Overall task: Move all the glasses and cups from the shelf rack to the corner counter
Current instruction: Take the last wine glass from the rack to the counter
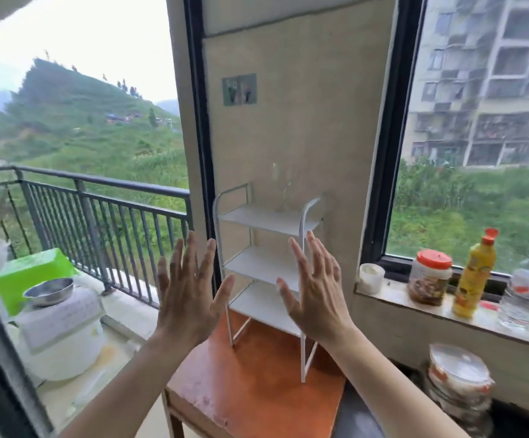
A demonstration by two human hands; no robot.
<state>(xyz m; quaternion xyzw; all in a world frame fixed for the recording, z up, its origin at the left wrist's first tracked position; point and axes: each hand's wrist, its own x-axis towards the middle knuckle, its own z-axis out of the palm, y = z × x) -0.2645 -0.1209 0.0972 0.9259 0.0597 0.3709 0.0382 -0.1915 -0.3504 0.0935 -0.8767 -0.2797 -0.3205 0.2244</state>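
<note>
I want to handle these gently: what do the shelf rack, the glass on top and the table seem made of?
Shelf rack: likely metal, thin bent tubing, matte white paint. Glass: apparently clear glass, the wall shows through, though it is blurred. Table: probably wood, glossy orange-brown coat, scuffed pale at the front.

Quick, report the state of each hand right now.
Left hand: open, fingers spread, holding nothing.
Right hand: open, fingers straight, holding nothing.

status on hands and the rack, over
Left hand and right hand open, empty, raised before the shelf rack. One faint clear glass on top shelf, untouched. Nothing blocking.
</note>
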